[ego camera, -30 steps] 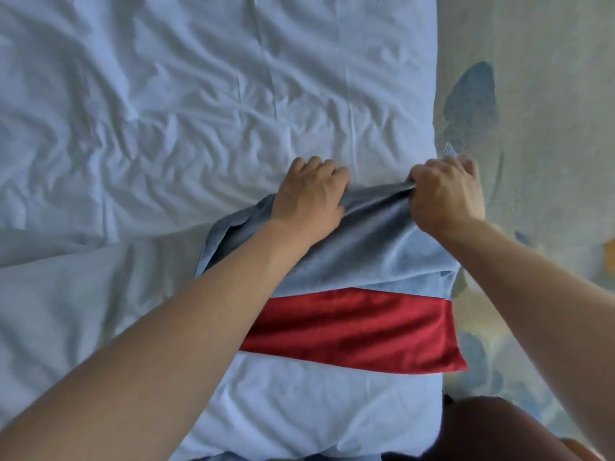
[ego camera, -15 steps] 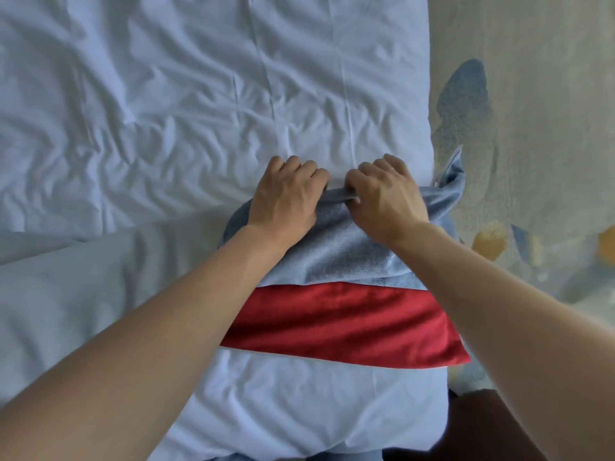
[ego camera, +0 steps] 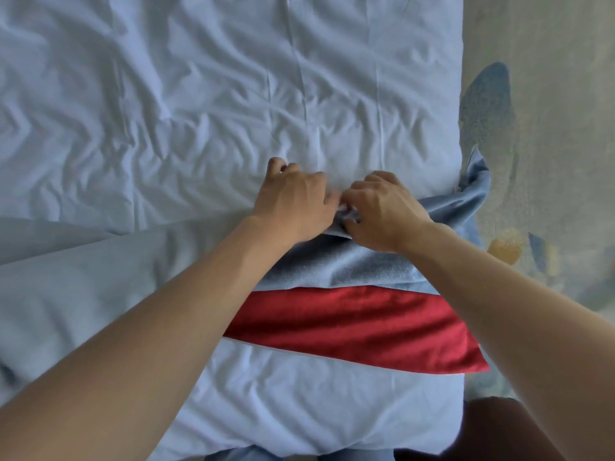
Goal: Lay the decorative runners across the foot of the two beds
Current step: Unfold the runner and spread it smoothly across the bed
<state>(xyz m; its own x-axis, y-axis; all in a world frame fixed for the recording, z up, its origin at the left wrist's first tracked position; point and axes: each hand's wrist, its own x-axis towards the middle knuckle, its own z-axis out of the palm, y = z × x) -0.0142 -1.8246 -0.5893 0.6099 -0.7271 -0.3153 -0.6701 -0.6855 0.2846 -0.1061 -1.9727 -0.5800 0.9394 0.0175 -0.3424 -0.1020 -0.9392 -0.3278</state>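
Fingers (ego camera: 336, 199) of our left hand (ego camera: 293, 201) and those of our right hand (ego camera: 382, 211) are curled in and pinch the same bunched fold at the far edge of the runner (ego camera: 349, 267). Both hands are closed on that cloth, knuckles up, and they meet almost thumb to thumb near the middle of the view. Our two bare forearms reach in from the lower corners and cross over the near part of the bed (ego camera: 166, 111).

We see the runner lying across the white sheet of the bed, close to us. Its grey-blue side faces up under our hands, and a broad red band (ego camera: 349, 324) shows along the edge nearest us. On the right, the red band reaches the side edge of the bed, and a grey-blue corner (ego camera: 476, 191) of the runner stands up and hangs just past that edge. The left end of the runner is hidden under our left forearm, so we cannot tell how far it runs that way.

We see the sheet rumpled with many creases beyond our hands, and a folded layer of white bedding (ego camera: 83, 261) lies to the left of the runner. Beside the bed on the right is a pale carpet (ego camera: 549, 128) with blue and yellow patches.
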